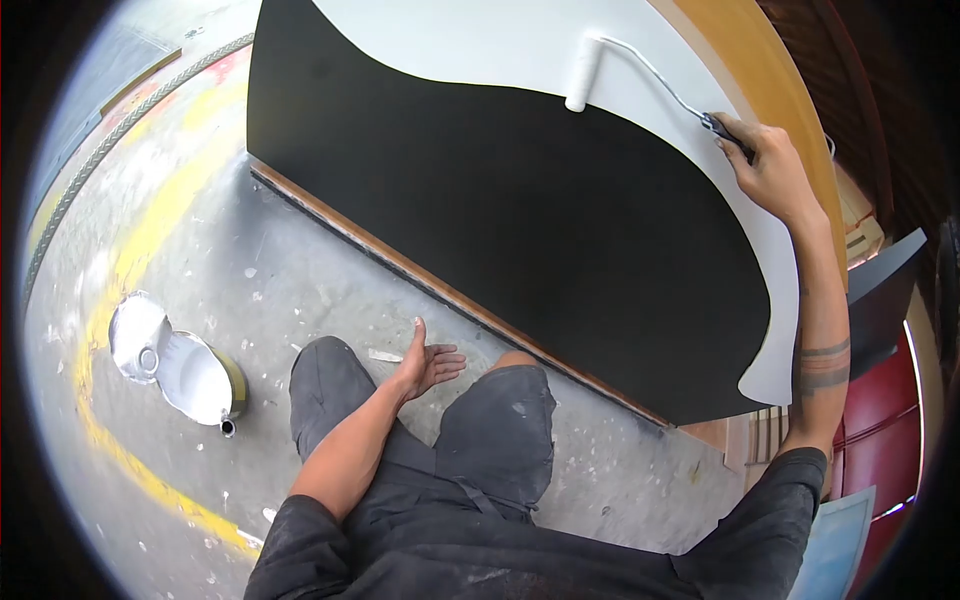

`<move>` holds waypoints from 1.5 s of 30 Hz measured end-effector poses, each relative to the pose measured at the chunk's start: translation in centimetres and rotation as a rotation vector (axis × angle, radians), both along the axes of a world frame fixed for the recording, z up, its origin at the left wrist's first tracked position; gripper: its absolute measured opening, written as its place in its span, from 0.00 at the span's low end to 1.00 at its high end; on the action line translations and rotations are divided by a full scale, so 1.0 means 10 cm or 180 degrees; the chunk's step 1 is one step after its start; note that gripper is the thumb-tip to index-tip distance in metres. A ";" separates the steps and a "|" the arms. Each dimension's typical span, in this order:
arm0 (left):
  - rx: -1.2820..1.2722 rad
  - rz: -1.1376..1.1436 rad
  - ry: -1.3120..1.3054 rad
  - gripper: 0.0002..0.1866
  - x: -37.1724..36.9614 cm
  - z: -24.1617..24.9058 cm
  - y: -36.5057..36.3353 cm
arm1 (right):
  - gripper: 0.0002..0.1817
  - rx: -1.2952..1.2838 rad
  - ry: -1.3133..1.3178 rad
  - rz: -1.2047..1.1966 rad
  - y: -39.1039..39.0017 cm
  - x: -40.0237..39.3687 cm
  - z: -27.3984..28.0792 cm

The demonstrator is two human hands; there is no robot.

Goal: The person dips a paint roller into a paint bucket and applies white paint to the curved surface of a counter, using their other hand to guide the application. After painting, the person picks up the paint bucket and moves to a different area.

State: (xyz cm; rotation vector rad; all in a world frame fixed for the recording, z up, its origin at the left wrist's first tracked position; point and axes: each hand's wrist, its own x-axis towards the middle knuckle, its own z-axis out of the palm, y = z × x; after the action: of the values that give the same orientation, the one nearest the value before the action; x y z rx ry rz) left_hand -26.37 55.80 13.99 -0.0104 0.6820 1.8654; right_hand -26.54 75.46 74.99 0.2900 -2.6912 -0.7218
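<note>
My right hand is closed round the black handle of a small paint roller. Its white sleeve rests on the panel where the white area meets the black area along a wavy line. A bent wire frame joins sleeve and handle. My left hand is held out above my knees with its fingers stretched and nothing in it. It is nearest to the lower edge of the panel, apart from it.
An open paint can with its lid folded back stands on the paint-spotted concrete floor at left. A grey cable and a yellow line cross the floor. Red padded material is at right.
</note>
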 end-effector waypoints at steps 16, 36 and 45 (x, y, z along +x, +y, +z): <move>0.0171 0.0056 0.0017 0.74 -0.04 0.06 -0.05 | 0.16 -0.0034 -0.0269 0.0491 -0.61 -0.76 -0.39; 0.0074 0.0018 0.0059 0.74 -0.01 0.08 -0.03 | 0.16 0.0261 -0.0036 0.0184 -0.44 -0.49 -0.33; 0.0102 0.0047 0.0157 0.74 -0.03 0.13 -0.11 | 0.16 0.0297 -0.0011 0.0321 -0.47 -0.75 -0.40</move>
State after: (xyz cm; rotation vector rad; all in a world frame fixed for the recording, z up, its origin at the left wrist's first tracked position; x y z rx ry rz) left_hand -26.71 54.66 15.26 0.0514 0.6875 1.8957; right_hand -34.00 70.78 70.97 0.4470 -2.6288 -0.8183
